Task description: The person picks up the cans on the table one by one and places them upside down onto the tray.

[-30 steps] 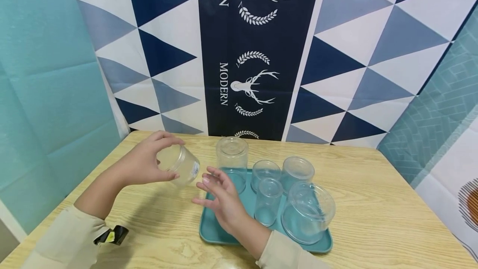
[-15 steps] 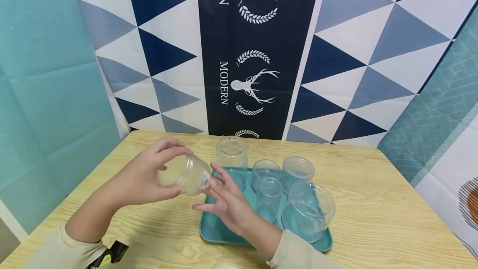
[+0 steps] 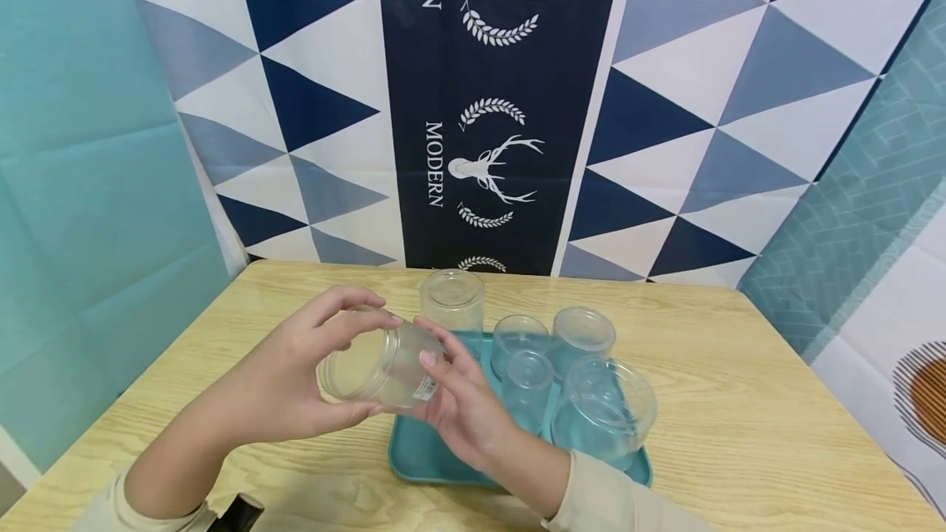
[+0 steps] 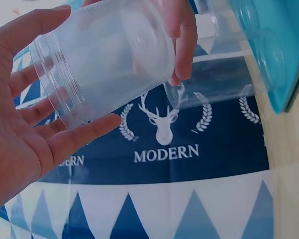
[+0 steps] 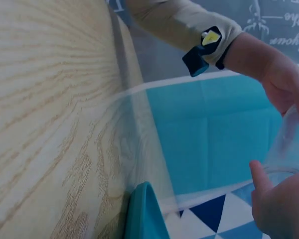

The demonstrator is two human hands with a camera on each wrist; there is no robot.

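A clear plastic jar (image 3: 405,364) with a small white label is held in the air, tilted on its side, its mouth facing left. My left hand (image 3: 303,376) grips it around the threaded mouth end, thumb below and fingers above in the head view. At the base, my right hand (image 3: 473,409) holds the jar between thumb and fingers. The left wrist view shows the jar (image 4: 107,59) close up, with right-hand fingers (image 4: 185,47) at its bottom. In the right wrist view, the jar (image 5: 289,149) is partly cut off by the frame edge.
A teal tray (image 3: 429,458) lies on the wooden table (image 3: 739,401), right of and below the hands. Several clear jars stand on it bottom up: a tall one (image 3: 452,302) at back left, a slim one (image 3: 528,388), and a wide one (image 3: 604,417) at front right.
My left hand has brought the jar right towards my right hand. The right hand, earlier apart with spread fingers, has closed around the base. The jars on the tray stay put.
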